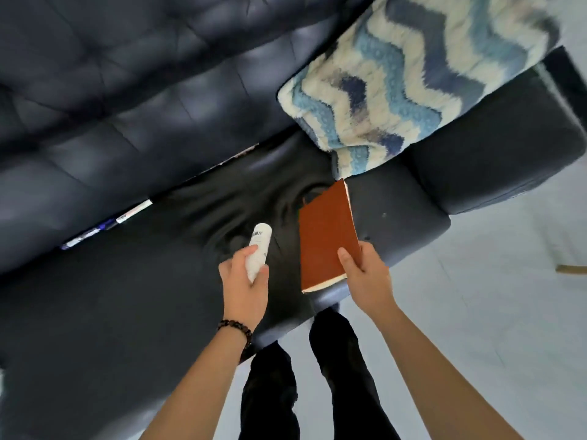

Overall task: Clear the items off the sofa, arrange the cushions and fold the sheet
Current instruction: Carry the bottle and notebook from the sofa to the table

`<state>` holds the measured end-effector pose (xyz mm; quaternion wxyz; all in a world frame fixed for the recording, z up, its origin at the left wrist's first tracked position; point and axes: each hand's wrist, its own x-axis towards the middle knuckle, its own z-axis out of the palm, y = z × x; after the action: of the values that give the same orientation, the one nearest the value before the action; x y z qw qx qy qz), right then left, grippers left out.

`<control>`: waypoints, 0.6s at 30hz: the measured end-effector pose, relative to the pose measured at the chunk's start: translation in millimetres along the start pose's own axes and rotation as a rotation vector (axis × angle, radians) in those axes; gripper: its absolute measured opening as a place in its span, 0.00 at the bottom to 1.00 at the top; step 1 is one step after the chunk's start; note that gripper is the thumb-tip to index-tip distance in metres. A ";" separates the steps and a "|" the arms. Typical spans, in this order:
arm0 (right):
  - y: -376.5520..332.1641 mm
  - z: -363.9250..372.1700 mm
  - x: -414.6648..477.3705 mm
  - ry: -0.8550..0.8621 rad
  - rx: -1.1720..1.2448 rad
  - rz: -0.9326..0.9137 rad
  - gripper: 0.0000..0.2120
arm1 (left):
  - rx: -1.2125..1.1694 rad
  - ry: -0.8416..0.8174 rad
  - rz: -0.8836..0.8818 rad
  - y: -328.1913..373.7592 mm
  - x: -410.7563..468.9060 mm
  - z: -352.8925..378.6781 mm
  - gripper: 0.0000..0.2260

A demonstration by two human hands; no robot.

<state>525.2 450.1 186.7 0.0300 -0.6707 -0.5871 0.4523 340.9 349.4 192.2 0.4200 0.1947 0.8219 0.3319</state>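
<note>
My left hand point(244, 281) is closed around a white cylindrical bottle point(259, 249), held just above the dark leather sofa seat point(127, 296). My right hand point(365, 277) grips the lower right corner of a brown-covered book point(325, 236), lifted over the seat's right end. A fluffy cushion point(406, 74) with blue and white zigzags leans against the backrest and the right armrest point(495, 160). No sheet shows in this view.
Pens or markers point(108, 223) lie wedged in the gap between seat and backrest point(127, 90). Pale floor point(492, 312) stretches to the right of the sofa. My dark-trousered legs point(305, 385) stand against the seat's front edge. A small tan object point(571, 268) lies on the floor at far right.
</note>
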 end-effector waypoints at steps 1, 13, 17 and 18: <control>-10.2 -18.6 -21.9 0.029 0.029 -0.005 0.13 | 0.039 -0.018 0.087 21.9 -13.6 -14.7 0.14; -19.5 -215.0 -319.1 0.631 0.534 -0.033 0.11 | -0.026 -0.122 0.667 214.3 -234.2 -82.8 0.10; 34.9 -248.4 -413.3 0.886 0.714 -0.018 0.10 | -0.100 -0.233 0.734 223.3 -315.3 -47.6 0.12; 51.2 -253.7 -435.3 0.941 0.749 -0.014 0.08 | -0.102 -0.264 0.763 224.8 -338.1 -37.2 0.12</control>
<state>769.9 204.2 555.6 0.5239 -0.7389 -0.3156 0.2829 512.9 290.9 557.2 0.3779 0.5055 0.6122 0.4762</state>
